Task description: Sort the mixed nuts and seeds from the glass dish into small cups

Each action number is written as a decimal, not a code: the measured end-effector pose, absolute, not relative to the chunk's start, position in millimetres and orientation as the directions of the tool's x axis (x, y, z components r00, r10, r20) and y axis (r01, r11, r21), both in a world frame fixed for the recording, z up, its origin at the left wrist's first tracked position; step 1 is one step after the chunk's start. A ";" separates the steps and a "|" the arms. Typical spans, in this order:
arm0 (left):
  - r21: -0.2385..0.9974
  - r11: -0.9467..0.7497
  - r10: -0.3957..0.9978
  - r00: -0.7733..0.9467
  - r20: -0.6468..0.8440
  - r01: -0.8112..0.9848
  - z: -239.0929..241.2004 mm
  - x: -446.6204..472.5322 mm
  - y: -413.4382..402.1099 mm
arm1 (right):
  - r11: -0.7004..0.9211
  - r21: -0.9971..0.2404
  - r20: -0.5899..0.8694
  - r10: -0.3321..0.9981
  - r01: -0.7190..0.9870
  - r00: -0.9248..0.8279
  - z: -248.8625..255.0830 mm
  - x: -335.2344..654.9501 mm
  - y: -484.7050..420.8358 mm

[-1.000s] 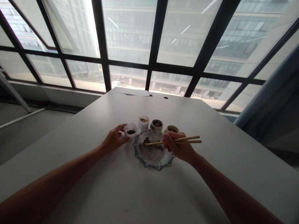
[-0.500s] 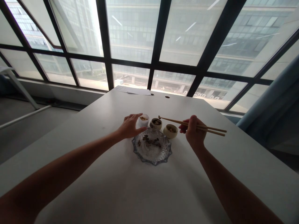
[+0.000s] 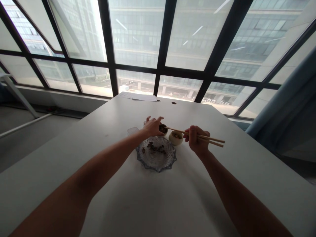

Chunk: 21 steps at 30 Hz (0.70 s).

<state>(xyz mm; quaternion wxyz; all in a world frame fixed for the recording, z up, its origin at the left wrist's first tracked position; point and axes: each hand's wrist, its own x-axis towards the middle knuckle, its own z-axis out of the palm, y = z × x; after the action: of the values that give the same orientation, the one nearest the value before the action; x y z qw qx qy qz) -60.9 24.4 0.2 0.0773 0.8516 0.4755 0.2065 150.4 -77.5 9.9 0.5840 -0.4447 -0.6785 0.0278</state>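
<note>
My left hand point(image 3: 152, 126) is curved round a small cup point(image 3: 163, 129) with dark pieces inside; thumb and forefinger lie at its sides, and the hand hides much of it. My right hand point(image 3: 197, 139) grips a pair of wooden chopsticks point(image 3: 181, 131), whose tips reach the mouth of that cup. Whether anything is between the tips is too small to tell. A cream cup point(image 3: 175, 138) with light brown pieces stands just to the right. In front sits a scalloped glass bowl point(image 3: 156, 163) with several dark, seed-like pieces. A translucent white cup point(image 3: 132, 131) shows partly behind my left forearm.
Everything stands on a white table point(image 3: 138, 200). Sheets of paper point(image 3: 138, 96) lie at its far edge, near a round dark hole point(image 3: 174, 103). Large framed windows rise beyond, and a blue curtain point(image 3: 278, 98) hangs at the right.
My left hand has left the white cup, which now stands farther left, and has moved right onto the middle cup. The chopstick tips have come down to that cup's mouth.
</note>
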 end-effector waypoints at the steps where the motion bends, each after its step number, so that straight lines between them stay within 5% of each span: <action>1: 0.322 -0.539 0.839 0.463 0.287 0.778 -1.1 -62.1 24.8 | 0.595 -0.562 0.763 0.641 0.574 0.082 8.8 150.0 -77.8; 10: 0.329 -0.533 0.844 0.462 0.272 0.780 -3.7 -67.6 26.4 | 0.518 -0.598 0.652 0.758 0.612 -0.005 8.3 142.5 -69.3; 16: 0.350 -0.506 0.863 0.462 0.207 0.789 -1.5 -67.6 26.6 | 0.522 -0.735 0.634 0.756 0.432 0.165 33.6 138.1 -83.1; 21: 0.307 -0.536 0.844 0.507 0.173 0.786 0.0 -68.4 26.1 | 0.454 -0.762 0.504 0.864 0.462 -0.019 56.2 136.6 -98.7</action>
<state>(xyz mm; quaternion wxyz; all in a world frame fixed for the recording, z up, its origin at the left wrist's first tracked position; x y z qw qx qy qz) -68.4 26.1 0.0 0.0949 0.8630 0.4724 0.1521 136.6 -98.7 56.2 0.5070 -0.4832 -0.6857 0.1982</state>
